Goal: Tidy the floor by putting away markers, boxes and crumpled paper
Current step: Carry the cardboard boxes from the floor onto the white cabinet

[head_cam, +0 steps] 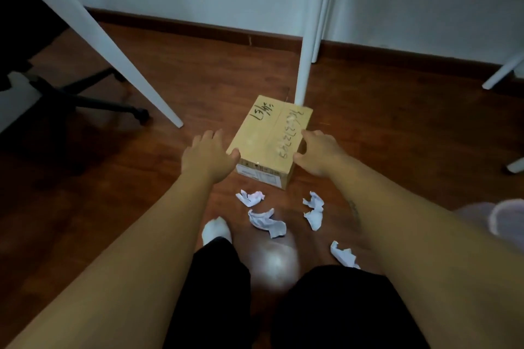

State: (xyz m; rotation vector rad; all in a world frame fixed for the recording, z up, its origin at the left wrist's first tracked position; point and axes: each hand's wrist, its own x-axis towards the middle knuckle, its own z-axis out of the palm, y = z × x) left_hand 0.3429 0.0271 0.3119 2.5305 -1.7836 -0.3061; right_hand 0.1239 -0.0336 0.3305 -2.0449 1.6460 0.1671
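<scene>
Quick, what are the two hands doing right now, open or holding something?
Left hand: grips the cardboard box at its left side.
Right hand: grips the box's right side.

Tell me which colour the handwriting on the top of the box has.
Black handwriting on the tan box, seen best in the head view.
</scene>
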